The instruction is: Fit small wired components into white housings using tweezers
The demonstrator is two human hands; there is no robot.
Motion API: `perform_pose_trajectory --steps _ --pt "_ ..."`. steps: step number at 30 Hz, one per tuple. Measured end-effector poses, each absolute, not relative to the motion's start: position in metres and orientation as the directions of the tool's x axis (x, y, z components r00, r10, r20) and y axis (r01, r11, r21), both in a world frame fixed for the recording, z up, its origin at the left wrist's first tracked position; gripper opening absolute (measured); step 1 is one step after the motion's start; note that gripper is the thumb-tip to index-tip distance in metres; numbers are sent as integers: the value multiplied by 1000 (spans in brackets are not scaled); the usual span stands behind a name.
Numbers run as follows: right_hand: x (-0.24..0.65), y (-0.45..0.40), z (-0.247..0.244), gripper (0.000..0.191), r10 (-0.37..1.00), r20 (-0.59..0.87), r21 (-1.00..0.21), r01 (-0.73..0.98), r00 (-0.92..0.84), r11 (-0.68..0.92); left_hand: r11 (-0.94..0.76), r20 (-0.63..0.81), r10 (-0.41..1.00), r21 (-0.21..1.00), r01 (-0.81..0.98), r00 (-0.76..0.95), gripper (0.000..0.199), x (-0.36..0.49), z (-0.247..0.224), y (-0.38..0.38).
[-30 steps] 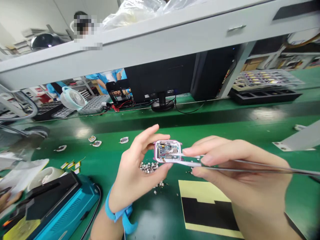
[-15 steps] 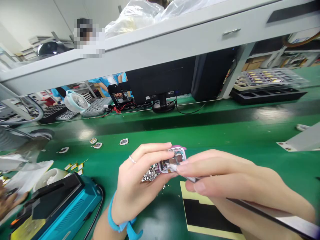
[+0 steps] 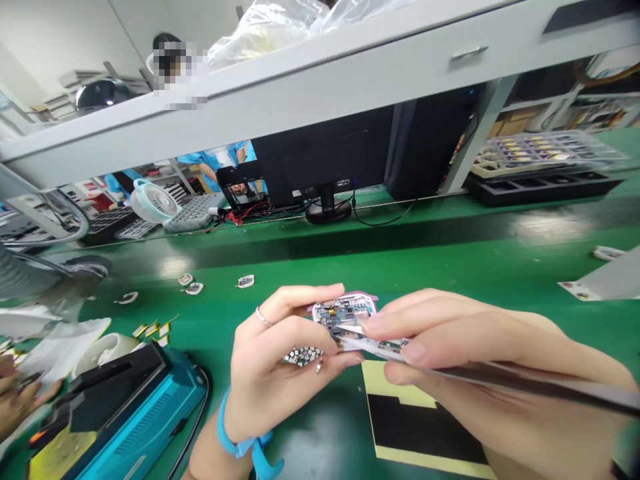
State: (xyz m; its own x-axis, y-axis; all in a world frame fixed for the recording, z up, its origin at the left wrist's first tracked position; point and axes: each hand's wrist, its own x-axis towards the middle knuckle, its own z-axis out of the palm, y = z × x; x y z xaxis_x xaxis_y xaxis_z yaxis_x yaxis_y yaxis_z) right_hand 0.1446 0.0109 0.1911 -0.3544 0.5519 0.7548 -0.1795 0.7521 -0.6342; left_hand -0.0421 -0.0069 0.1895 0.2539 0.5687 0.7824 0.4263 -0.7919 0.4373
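Observation:
My left hand [image 3: 285, 353] grips a small device housing [image 3: 371, 309] with a pale rim and a purplish edge, fingers above and thumb below. Inside the housing, a circuit board [image 3: 345, 313] with tiny parts faces up. My right hand [image 3: 465, 347] pinches metal tweezers [image 3: 373, 345], whose pointed tips reach over the board's lower part. Whether the tips grip anything is too small to tell. A heap of small metal pieces [image 3: 303, 355] shows through the gap between my left thumb and fingers. Below my right hand lies a black-and-cream sheet [image 3: 407, 423].
A blue-and-black machine [image 3: 135, 413] stands at the left front, with yellow-tabbed cells [image 3: 153, 330] behind it. Several small housings [image 3: 246, 281] lie on the green table [image 3: 450, 253]. Beyond are a monitor [image 3: 325, 153], stacked trays [image 3: 547, 167] and a white bracket [image 3: 605, 280]. Another person's hand [image 3: 25, 400] is at left.
The housing has tilted, and more of its board shows. My left index finger has drawn back from the board. The tweezers now lie flatter, with their two prongs more visible.

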Motion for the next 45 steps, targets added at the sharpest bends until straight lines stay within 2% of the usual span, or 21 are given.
perform_pose_trajectory --steps 4,7,10,13,17,22,27,31,36,41,45 --pt "145 10 190 17 529 766 -619 -196 -365 760 -790 778 580 466 399 240 17 -41 190 -7" --pt "147 9 189 20 515 775 -605 -196 -365 772 -791 768 591 492 364 245 18 -41 190 -7" --pt "147 10 189 31 574 761 -639 -197 -303 743 -793 768 592 499 350 246 19 -41 189 -7" --pt "146 10 192 16 589 744 -662 -225 -316 715 -804 778 579 496 329 243 17 -41 188 -9" --pt "149 10 194 10 555 735 -660 -228 -389 715 -811 787 567 483 331 243 14 -40 188 -10" --pt "151 10 190 18 502 763 -594 -136 -406 793 -824 801 536 428 370 267 11 -40 189 -10" --pt "149 8 188 19 534 765 -610 -142 -360 779 -827 803 526 407 388 278 12 -40 190 -9" --pt "151 8 190 17 582 744 -652 -167 -328 740 -817 788 555 459 349 265 16 -43 189 -9" --pt "156 12 197 35 395 784 -541 -216 -479 813 -794 756 606 560 236 246 22 -45 187 -7" --pt "160 13 197 20 367 789 -496 -158 -493 854 -778 749 628 596 200 212 25 -43 187 -5" --pt "162 14 192 19 401 754 -526 -111 -521 843 -765 736 643 605 219 212 25 -43 188 -6"
